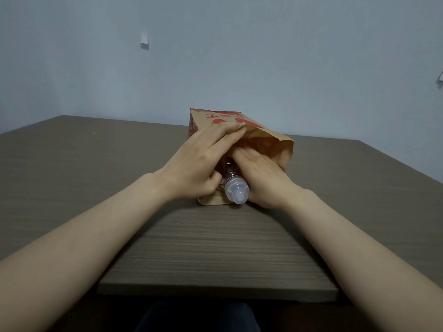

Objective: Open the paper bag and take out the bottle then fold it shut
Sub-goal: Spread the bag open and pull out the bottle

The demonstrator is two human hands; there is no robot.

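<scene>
Now the bottle lies cap-first toward the person, right hand wrapped around its neck, left hand pinning the paper bag mouth open.

Matt brown paper bag; clear plastic bottle; wood-grain table.

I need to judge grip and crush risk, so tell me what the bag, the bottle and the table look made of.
Bag: brown kraft paper, matte, creased, with red print. Bottle: clear, glossy plastic by the look, and its cap translucent whitish plastic. Table: grey-brown wood grain, matte, probably laminate rather than solid wood.
</scene>
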